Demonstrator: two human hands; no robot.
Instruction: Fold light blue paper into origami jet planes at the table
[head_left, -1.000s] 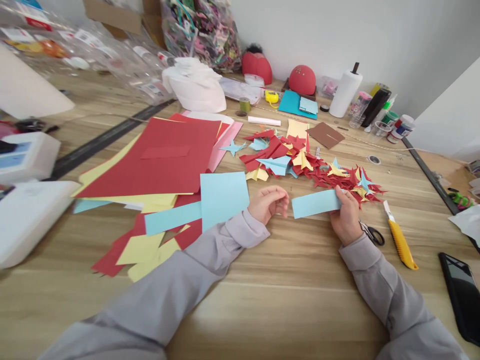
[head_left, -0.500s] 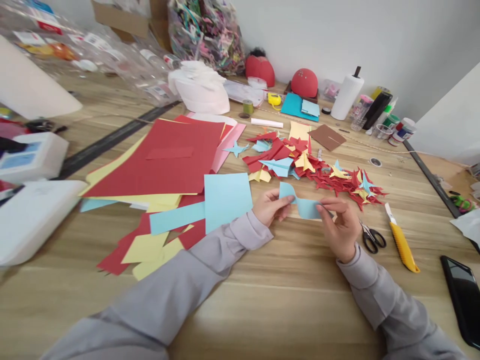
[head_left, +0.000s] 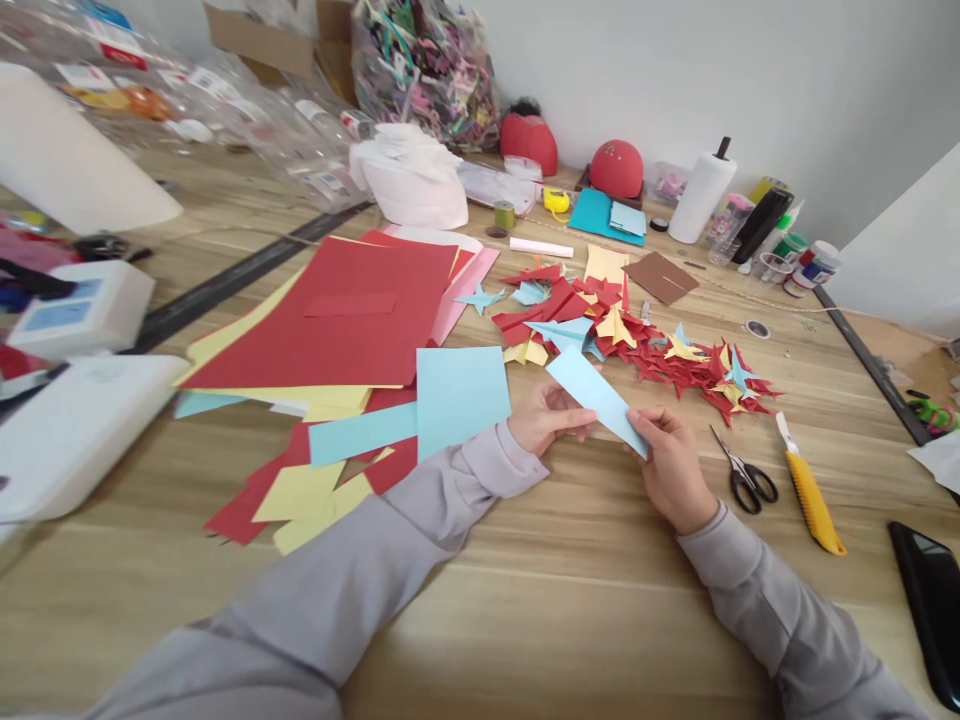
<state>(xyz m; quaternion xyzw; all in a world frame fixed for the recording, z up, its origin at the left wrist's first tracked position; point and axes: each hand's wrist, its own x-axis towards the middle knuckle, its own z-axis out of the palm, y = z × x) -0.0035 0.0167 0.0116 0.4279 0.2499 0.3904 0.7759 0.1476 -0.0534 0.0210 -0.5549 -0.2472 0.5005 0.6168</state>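
A flat light-blue paper strip (head_left: 596, 396) slants between my two hands, above the table. My left hand (head_left: 551, 417) pinches its lower edge near the middle, thumb on top. At the strip's near right end, my right hand (head_left: 671, 460) grips it between thumb and fingers. Left of my hands lie a light-blue square sheet (head_left: 463, 395) and another blue strip (head_left: 363, 434). Just beyond the held strip spreads a pile of folded paper pieces (head_left: 652, 345) in red, yellow and blue. Black-handled scissors (head_left: 750, 484) rest to the right of my right hand.
A yellow utility knife (head_left: 814, 500) and a black phone (head_left: 930, 610) lie at the right. Large red sheets (head_left: 360, 340) are stacked at left, with paper scraps below. Bottles, a white roll (head_left: 701, 198) and a bag of coloured bits (head_left: 427, 75) line the back.
The blue strip was curled and twisted between my hands; now it is flat and slanted. My right hand has turned and lowered slightly. The whole view has shifted a little.
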